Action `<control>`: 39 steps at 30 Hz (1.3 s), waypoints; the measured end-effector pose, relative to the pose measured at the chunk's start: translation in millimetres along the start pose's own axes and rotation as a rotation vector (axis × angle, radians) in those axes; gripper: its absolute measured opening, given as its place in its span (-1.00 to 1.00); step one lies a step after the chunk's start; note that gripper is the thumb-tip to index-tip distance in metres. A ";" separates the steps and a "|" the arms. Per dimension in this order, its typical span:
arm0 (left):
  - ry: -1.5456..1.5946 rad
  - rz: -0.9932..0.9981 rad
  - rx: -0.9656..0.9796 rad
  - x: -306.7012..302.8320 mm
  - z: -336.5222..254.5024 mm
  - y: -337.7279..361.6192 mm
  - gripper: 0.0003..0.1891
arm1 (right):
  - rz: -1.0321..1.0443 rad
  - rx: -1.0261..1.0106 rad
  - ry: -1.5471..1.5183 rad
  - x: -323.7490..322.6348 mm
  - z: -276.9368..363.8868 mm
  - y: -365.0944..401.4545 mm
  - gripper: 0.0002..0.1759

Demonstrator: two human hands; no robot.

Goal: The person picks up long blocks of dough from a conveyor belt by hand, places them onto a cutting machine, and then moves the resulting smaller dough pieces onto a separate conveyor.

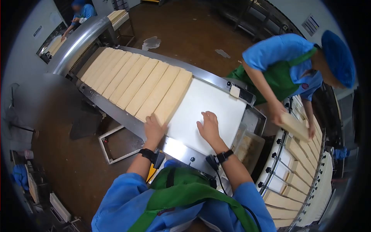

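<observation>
Long pale beige blocks [133,79] lie side by side in a row on a white conveyor belt [201,112]. My left hand [154,130] rests against the near end of the last block [176,94], fingers extended along it; what its fingertips do underneath is hidden. Over the bare white belt, to the right of that block, my right hand [210,129] hovers with fingers apart and nothing in it. Both wrists wear black straps.
On the right, a co-worker [286,65] in a green apron holds a similar block [295,127] over a curved conveyor [284,162] carrying more blocks. A metal arch [77,42] spans the belt's far end. Another person [83,13] stands beyond it. A crumb-filled bin [249,149] sits beside the belt.
</observation>
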State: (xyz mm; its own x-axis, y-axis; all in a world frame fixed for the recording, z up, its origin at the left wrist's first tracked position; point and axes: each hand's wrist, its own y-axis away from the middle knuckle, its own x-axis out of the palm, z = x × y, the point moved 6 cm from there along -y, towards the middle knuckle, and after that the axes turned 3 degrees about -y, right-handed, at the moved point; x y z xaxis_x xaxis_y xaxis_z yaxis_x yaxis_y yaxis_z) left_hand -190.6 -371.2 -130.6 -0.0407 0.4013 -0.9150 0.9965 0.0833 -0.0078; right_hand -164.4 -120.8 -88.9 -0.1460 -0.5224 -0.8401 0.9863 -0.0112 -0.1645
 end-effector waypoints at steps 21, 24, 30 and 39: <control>-0.299 0.197 0.125 7.9 -18.1 -0.4 -0.09 | 0.237 0.567 0.116 75.7 3.1 -203.6 -0.19; -0.179 0.197 0.201 5.8 -24.8 -1.4 -0.11 | 0.107 0.689 0.071 46.2 -24.8 -178.2 -0.14; 0.278 0.631 0.447 25.4 -78.2 20.8 -0.11 | -0.224 0.956 0.148 -44.9 -117.8 -65.5 -0.10; 0.328 0.475 0.728 28.0 -196.8 88.9 -0.20 | -0.893 1.111 -0.185 -126.8 -182.4 139.6 -0.12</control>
State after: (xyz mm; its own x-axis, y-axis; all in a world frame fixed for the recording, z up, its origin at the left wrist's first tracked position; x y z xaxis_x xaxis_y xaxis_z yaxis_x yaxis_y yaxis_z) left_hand -117.6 -173.1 -77.6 0.4754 0.4936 -0.7283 0.7099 -0.7042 -0.0138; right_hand -22.2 99.5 -99.6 -0.8093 -0.0859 -0.5811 0.1320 -0.9905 -0.0373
